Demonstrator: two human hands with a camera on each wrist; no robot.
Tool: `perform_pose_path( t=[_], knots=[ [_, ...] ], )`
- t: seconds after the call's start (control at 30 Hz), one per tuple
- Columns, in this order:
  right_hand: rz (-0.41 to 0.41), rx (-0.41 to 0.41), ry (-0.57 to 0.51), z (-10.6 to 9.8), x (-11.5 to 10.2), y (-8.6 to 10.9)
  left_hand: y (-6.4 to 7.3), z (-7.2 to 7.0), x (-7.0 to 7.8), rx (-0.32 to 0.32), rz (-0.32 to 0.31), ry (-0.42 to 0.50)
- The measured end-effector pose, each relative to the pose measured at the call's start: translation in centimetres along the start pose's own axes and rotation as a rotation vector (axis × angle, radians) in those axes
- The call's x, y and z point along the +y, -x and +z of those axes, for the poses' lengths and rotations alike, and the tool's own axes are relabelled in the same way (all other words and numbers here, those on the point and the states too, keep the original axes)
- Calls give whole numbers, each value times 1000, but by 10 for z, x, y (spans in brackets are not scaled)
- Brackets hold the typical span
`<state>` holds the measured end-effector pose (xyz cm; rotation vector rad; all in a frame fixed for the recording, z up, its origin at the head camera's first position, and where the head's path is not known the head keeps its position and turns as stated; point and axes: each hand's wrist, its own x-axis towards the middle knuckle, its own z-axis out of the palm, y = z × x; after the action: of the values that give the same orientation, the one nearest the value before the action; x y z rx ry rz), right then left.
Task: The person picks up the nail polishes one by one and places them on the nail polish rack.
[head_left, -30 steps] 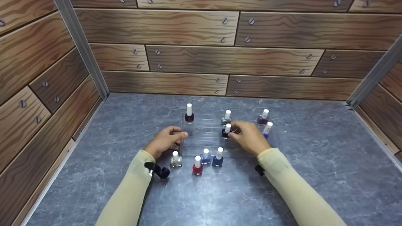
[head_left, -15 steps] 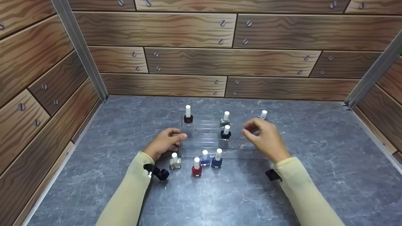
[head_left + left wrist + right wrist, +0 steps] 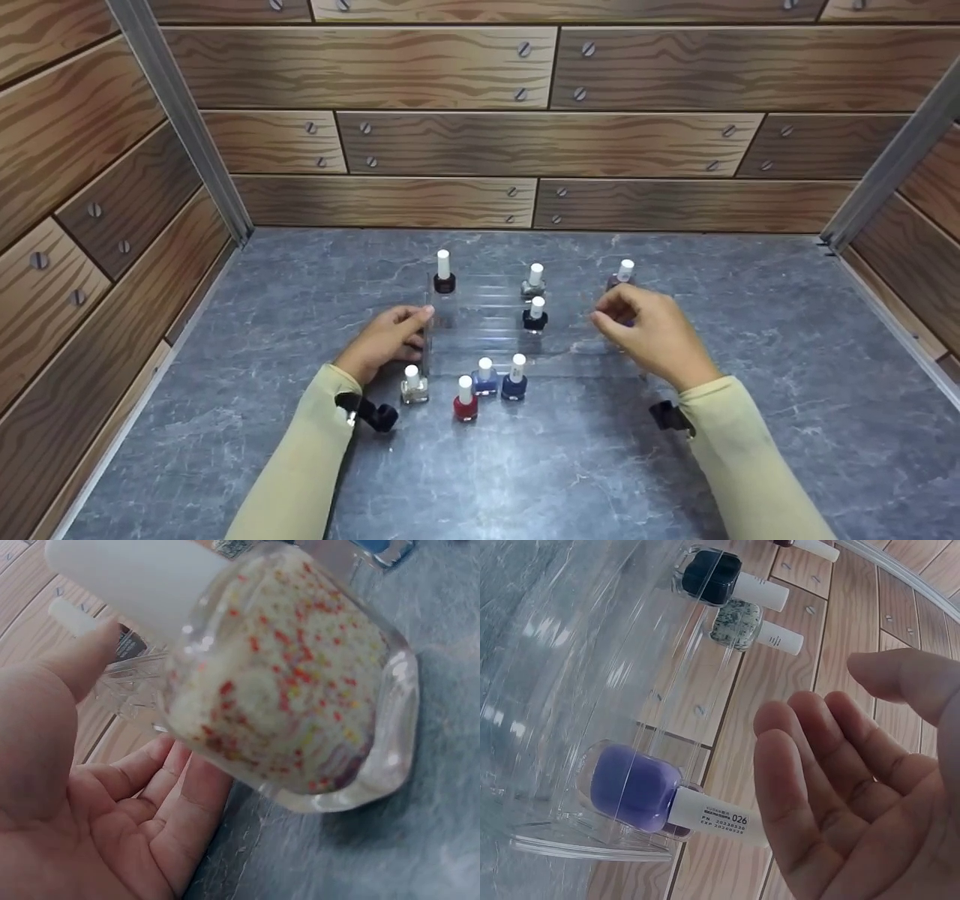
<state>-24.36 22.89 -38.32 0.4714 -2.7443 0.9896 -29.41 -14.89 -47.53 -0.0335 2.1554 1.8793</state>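
My left hand (image 3: pixel 382 341) touches the left side of a clear stepped rack (image 3: pixel 484 345), thumb at its upper edge, fingers lower and apart from the thumb. On the rack stand a very dark nail polish bottle (image 3: pixel 444 283), a speckled grey one (image 3: pixel 533 288) and a black one (image 3: pixel 535 321). My right hand (image 3: pixel 660 330) is at the rack's right end, thumb and fingers apart, holding nothing. Beside its fingers is the white cap of a purple nail polish bottle (image 3: pixel 634 787), mostly hidden by the hand in the head view. A maroon bottle (image 3: pixel 619 278) stands behind.
In front of the rack are a clear bottle with red flecks (image 3: pixel 414 390), a red bottle (image 3: pixel 465 409), a light blue one (image 3: pixel 485 382) and a dark blue one (image 3: pixel 514 388). Wood-patterned panels (image 3: pixel 435 142) enclose the grey marbled tabletop (image 3: pixel 510 480) at the back and sides.
My right hand has let go of the black nail polish bottle, left standing on the rack, and moved right to the purple one. My left thumb has drawn back slightly to the rack's edge.
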Motion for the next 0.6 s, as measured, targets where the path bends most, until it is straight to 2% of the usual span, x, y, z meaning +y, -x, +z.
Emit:
perform_pose_path(
  t=[0.13,0.6],
  knots=[
    [5,-10,13,1,1,-2,0,-1,1,-6,-7,27],
    [7,-40,40,2,2,-2,1,-1,1,1,-2,36]
  ],
)
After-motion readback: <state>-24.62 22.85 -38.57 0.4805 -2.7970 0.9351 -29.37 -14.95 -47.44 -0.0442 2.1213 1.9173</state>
